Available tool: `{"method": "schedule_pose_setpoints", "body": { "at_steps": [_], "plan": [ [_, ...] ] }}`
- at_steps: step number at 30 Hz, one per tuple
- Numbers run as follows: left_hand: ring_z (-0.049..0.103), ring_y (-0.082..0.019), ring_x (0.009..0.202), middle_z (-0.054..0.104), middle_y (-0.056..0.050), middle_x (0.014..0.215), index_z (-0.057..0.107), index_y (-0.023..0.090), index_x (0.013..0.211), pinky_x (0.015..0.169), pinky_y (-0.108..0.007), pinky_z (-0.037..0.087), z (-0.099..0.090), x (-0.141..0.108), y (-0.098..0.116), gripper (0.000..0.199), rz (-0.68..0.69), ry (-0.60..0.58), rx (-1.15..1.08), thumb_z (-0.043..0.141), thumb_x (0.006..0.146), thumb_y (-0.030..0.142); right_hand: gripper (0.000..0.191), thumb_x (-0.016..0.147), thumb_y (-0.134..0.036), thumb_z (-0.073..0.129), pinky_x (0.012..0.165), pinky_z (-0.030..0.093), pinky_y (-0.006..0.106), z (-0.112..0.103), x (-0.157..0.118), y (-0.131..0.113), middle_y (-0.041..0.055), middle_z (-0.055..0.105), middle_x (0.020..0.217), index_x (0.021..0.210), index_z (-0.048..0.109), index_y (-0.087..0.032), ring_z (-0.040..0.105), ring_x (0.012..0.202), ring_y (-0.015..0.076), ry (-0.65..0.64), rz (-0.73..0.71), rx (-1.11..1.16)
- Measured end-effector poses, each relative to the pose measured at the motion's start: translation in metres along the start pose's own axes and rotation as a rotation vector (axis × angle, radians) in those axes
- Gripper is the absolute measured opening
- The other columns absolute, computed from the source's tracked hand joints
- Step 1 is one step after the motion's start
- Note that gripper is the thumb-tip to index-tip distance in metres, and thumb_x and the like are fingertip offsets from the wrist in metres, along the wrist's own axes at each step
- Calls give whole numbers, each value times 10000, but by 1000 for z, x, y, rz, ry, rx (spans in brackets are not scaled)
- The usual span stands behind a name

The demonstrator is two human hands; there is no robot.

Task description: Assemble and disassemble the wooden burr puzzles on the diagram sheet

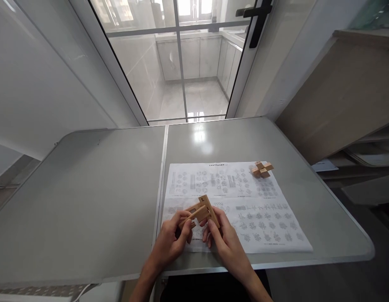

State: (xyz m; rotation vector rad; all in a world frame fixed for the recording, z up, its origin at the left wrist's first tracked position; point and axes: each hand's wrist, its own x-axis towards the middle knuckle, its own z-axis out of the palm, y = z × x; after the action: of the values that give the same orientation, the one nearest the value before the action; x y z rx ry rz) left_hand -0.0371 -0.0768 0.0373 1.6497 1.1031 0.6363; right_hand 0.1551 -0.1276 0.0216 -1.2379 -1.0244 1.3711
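Grey tabletop [87, 201]: printed sheet [278, 247] lies right of its seam, close to the near edge, print mostly too small to read. Your left hand [169, 239] pinches the light wooden bars [197, 214]; your right hand [228, 242] grips the numbered bar [208, 208]. The joined pieces are above the sheet's near-left part. Numbered bar: long axis slants, "2" end toward the tabletop's far edge, other end near-right. Light bars run near-left to far-right; your fingers hide their lower ends. Small wooden cross [263, 169] sits by the sheet's far-right corner, marking unclear.
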Motion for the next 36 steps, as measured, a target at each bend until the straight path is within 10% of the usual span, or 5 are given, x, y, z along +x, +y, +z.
{"method": "schedule_pose_setpoints", "body": {
  "at_steps": [36],
  "plan": [
    [514,-125,541,599,43,585,578,185,1091,582,-229,400,-5,1,5,352,-83,-54,-66,435,1103,506,531,1153,-367,416,651,580,244,2,-4,10,17,668,840,1674,431,-266,611,641,155,49,-225,-279]
  ]
}}
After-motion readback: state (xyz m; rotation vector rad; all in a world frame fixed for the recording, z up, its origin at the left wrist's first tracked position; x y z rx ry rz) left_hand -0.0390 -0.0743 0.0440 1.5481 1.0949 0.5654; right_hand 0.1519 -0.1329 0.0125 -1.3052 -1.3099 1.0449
